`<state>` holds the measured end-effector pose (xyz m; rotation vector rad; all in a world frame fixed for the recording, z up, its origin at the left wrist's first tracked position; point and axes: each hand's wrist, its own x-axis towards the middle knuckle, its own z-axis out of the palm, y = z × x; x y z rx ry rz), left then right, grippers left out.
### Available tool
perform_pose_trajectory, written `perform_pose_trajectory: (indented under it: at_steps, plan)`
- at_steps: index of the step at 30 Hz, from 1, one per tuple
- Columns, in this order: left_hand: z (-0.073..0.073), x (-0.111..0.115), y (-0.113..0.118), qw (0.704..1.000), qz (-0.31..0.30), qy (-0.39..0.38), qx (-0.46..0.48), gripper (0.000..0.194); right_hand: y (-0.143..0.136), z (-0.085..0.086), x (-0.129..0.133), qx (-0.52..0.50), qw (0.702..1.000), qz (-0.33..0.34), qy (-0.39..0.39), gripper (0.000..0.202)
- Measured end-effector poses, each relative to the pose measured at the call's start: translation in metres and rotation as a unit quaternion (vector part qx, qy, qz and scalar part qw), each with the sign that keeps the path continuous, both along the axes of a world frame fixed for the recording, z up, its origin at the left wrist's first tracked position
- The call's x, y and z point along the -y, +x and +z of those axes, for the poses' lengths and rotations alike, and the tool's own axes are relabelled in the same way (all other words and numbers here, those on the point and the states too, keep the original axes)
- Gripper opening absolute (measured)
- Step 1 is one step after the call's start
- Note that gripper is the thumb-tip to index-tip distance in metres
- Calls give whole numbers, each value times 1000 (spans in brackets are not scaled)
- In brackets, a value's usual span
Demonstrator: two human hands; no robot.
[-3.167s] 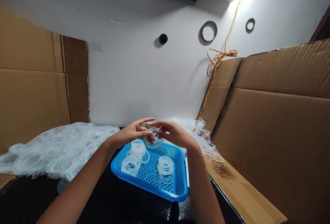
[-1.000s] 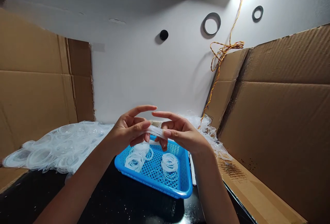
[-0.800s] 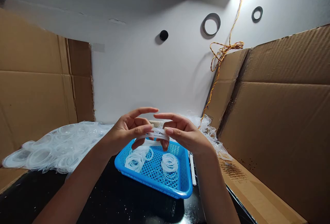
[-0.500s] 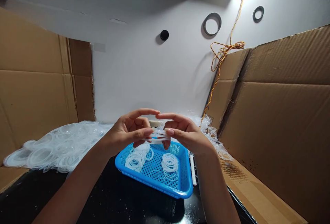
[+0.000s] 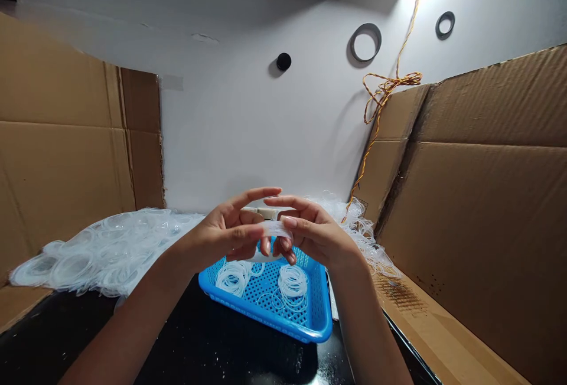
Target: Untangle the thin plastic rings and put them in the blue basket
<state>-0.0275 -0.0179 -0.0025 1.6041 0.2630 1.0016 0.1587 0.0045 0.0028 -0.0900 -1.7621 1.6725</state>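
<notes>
Between my two hands is a bundle of thin translucent white rings (image 5: pixel 275 229), held above a blue basket. My left hand (image 5: pixel 234 228) pinches its left side with the thumb, the index finger stretched out over the top. On the right side my right hand (image 5: pixel 310 225) grips the same bundle between thumb and curled fingers. Below, the perforated blue basket (image 5: pixel 266 317) holds a pile of white rings (image 5: pixel 233 279) on its left and a smaller coil of rings (image 5: pixel 293 281) on its right. My hands hide the basket's far rim.
A large heap of clear rings (image 5: pixel 106 249) lies at the left, with more loose rings (image 5: pixel 365 237) at the right. Cardboard walls (image 5: pixel 487 196) flank the black tabletop (image 5: pixel 212 343). An orange twisted cord (image 5: pixel 372 137) hangs by the white back wall (image 5: pixel 257 131).
The rings in my hands have come together into a tighter, more even band. My fingers have shifted slightly around them, and my fingertips now show below the bundle.
</notes>
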Motion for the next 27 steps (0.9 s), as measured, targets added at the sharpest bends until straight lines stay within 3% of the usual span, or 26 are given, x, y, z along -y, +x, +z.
perform_pose_trajectory:
  at_steps: [4,8,11,15,22,27]
  plan:
    - [2,-1,0,991,-25,-68,109,40,-6,-3,-3,-6,998,62,-20,47]
    - [5,0,-1,982,-20,-83,169,36,-8,-2,-4,-36,998,50,-22,49]
    - [4,-1,-1,985,-46,-88,143,38,-6,0,-3,-35,999,19,-24,51]
    - [-1,-5,1,988,-113,-82,60,61,-3,0,-2,-12,1000,17,-12,57]
    - [-5,-8,2,994,-54,-64,69,56,-5,-1,-3,-5,998,53,-24,54]
    - [-3,-7,-3,996,-9,-33,79,52,1,1,-4,11,999,31,-15,56]
